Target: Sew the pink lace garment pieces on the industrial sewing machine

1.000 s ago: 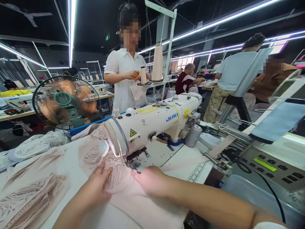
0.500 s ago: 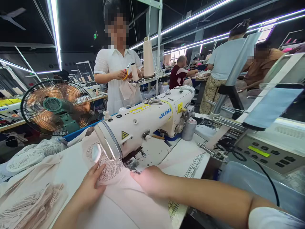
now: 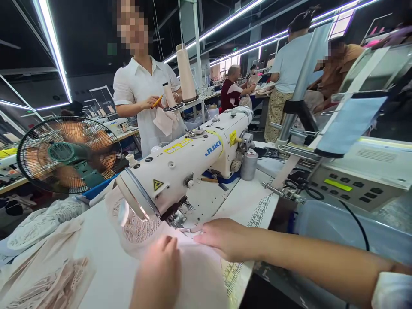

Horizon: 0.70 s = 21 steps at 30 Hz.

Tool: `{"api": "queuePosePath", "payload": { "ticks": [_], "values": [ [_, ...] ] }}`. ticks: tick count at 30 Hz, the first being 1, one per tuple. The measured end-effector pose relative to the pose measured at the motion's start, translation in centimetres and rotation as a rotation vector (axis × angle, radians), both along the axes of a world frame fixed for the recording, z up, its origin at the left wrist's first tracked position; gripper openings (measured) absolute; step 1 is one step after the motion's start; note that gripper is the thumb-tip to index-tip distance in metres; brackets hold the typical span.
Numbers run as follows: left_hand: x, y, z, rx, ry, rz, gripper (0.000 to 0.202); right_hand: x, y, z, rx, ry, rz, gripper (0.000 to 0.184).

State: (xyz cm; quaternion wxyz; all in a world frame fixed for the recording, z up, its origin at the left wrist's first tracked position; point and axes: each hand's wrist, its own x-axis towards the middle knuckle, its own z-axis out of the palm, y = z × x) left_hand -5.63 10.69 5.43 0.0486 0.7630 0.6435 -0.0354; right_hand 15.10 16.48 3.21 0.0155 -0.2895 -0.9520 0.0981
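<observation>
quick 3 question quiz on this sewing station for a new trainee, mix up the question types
1. True or false: the left hand and the right hand both rest on the pale pink fabric with a lace panel.
2. What stands at the picture's left, beyond the white JUKI sewing machine?
A. a round fan with copper blades and a black wire guard
B. a blue plastic bucket
C. a red wooden stool
3. Fill in: the lit display on the grey control panel is ____ in colour.

Key: 1 true; 2 A; 3 green.
</observation>
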Motion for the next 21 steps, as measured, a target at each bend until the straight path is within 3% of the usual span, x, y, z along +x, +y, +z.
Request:
{"api": "queuePosePath", "payload": {
  "ticks": [3, 6, 13, 21],
  "values": [
    [4.6, -1.5, -0.7, -0.204, 0.016, -0.126, 0.044, 1.8, -0.2, -0.3, -0.006, 0.061, 0.090, 0.027],
    [5.9, -1.7, -0.8, -0.349, 0.073, -0.167, 0.051, 2.7, -0.5, -0.9, -0.006, 0.075, 0.142, 0.026],
    [4.0, -0.7, -0.4, -0.380, 0.124, -0.198, 0.056, 2.4, -0.6, -1.3, 0.000, 0.095, 0.157, 0.021],
    [2.0, -0.2, 0.6, -0.310, 0.116, -0.213, 0.052, 0.9, -0.3, -0.8, 0.073, 0.063, 0.158, 0.020]
  ]
}}
